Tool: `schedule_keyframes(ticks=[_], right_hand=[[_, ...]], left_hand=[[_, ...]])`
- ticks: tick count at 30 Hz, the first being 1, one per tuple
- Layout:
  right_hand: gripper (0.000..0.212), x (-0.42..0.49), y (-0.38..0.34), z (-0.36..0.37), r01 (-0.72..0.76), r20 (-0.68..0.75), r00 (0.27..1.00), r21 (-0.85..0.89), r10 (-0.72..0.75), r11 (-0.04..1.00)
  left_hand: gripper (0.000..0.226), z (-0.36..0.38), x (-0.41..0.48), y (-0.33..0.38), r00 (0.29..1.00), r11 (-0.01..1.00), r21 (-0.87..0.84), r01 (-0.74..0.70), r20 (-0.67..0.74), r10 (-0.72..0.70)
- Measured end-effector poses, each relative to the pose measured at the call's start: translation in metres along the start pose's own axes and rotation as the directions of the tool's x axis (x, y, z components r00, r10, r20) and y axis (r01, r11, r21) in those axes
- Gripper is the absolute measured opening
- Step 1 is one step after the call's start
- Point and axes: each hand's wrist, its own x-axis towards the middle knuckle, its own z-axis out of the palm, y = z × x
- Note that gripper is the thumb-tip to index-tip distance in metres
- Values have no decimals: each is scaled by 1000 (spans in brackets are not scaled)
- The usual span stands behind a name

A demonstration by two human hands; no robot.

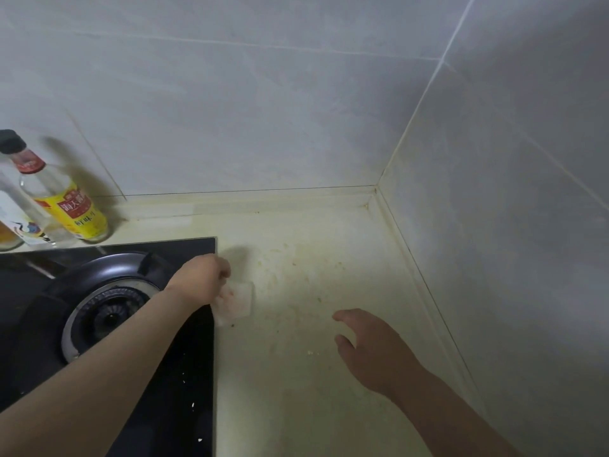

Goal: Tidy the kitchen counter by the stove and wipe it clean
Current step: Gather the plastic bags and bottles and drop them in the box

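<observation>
While the right hand [372, 351] hovered nearest over the table [296, 407], fingers loosely spread and holding nothing, perhaps for balance, the left hand [201, 278] had its grip clamped on a white cloth [235, 301] at the edge of the stove [108, 318], apparently to scrub. Beyond lay crumbs and stains [306, 275]; a yellow-labelled bottle [66, 199] stood back against the wall [263, 110].

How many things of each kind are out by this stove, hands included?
Bottles: 2, the yellow-label bottle and the black-capped bottle
Wiping pads: 1, the white pad, gripped by the left hand
Burners: 1, the burner
Hands: 2, counting the right hand
Total: 6
An orange thing at the left edge is cut off, so it is not counted.
</observation>
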Motion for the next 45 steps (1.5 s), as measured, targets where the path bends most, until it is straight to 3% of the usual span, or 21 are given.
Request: schedule_keyframes(ticks=[5,9,13,16,19,24,27,31,35,40,45], right_hand=[[42,-6,-8,2,31,-12,999,32,-31,999],[42,-17,-11,4,82,-1,997,28,-82,996],[43,-31,-20,4,137,-2,991,52,-137,989],[40,-48,-24,6,175,-24,984,92,-174,980],[38,-71,-21,9,184,3,983,115,-186,976],[35,-109,-7,19,233,54,969,116,-240,966],[35,-132,-7,26,287,83,950,139,-300,948],[37,-162,-20,35,366,124,915,141,-383,920],[39,-189,-41,47,482,187,848,115,-496,869],[39,-226,-84,68,623,258,735,105,-627,775],[38,-260,-139,88,780,346,573,50,-743,624]], left_hand=[[19,-11,-57,12,974,932,-361,12,-206,-93],[12,-21,-115,28,933,844,-536,-17,-312,-179],[41,-11,-165,38,895,712,-699,71,-271,-356],[40,1,-205,45,877,641,-760,103,-235,-419],[28,11,-248,48,821,611,-781,127,-263,-506],[26,22,-322,65,768,575,-795,192,-243,-592],[28,27,-363,83,695,599,-767,231,-301,-653],[25,37,-424,103,604,551,-794,256,-314,-732],[22,46,-491,115,503,549,-787,282,-366,-783],[23,54,-588,117,353,503,-799,329,-390,-850],[27,57,-677,108,172,462,-818,343,-429,-887]])
